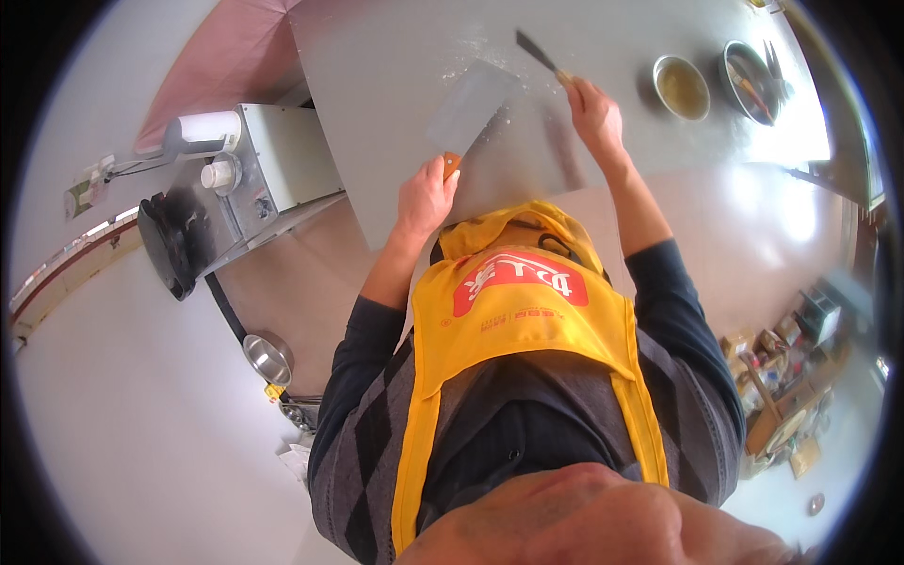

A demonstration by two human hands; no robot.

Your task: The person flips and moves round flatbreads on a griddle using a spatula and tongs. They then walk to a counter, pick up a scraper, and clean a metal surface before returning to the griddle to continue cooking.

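My left hand (427,196) is closed on the orange-brown handle of a broad metal blade (474,102), perhaps a cleaver or a dough scraper. The blade points away from me over a grey worktop (367,92) marked with white powder. To the right, my right hand (595,116) grips the light handle of a narrow spatula or scraper (534,49), its dark blade pointing up and left. The two tools are apart. Right of that hand, a metal bowl (681,87) holds a yellowish-brown content. Beyond it, another metal bowl (750,83) holds a brush with a wooden handle.
A metal appliance (282,159) with a black round part stands left of the worktop. Below it, at the left, is a steel bowl (268,359). A shelf (791,417) with packages stands at the lower right. My yellow apron (522,339) hangs near the worktop's edge.
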